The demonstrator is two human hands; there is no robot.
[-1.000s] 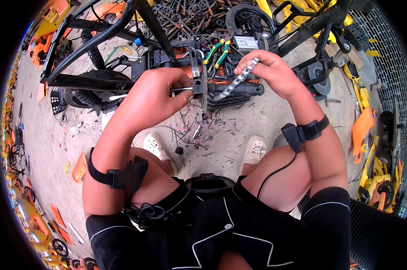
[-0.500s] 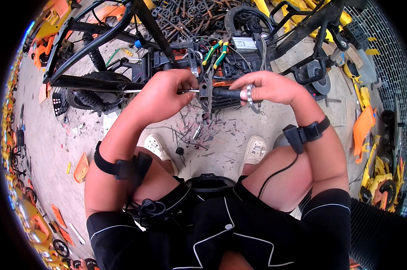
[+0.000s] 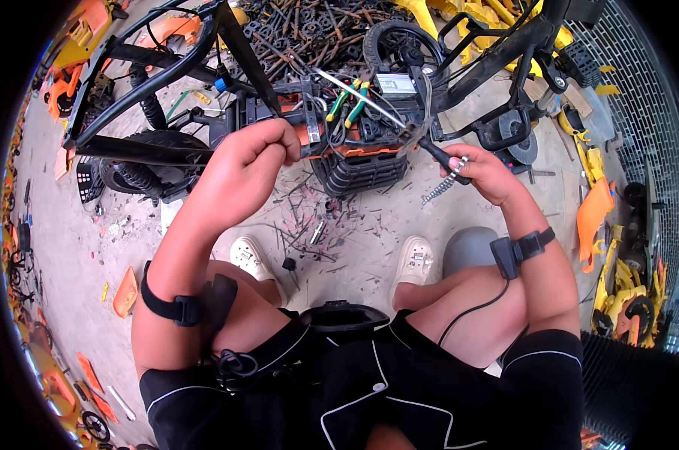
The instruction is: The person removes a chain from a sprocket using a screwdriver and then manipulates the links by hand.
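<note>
My right hand (image 3: 480,174) is closed round the black handle of a screwdriver (image 3: 380,109). Its long metal shaft slants up and to the left, over the frame of a small vehicle (image 3: 279,112). A small dark part (image 3: 412,135) sits on the shaft close to the handle. From my right fingers hangs a metal link chain (image 3: 444,187). My left hand (image 3: 258,169) is curled into a fist beside the vehicle's frame; anything inside it is hidden. Pliers with green and yellow handles (image 3: 356,112) lie on the frame under the shaft.
Behind the vehicle is a heap of rusty metal parts (image 3: 309,34). A wheel (image 3: 403,49) lies beside it. Black frame tubes (image 3: 148,154) reach across at left. Scraps (image 3: 317,231) litter the floor between my shoes. Yellow and orange panels (image 3: 596,210) stand along the right.
The screwdriver has swung from lying level between both hands to slanting up and left. My left hand has come off its shaft. My right hand has moved right and down.
</note>
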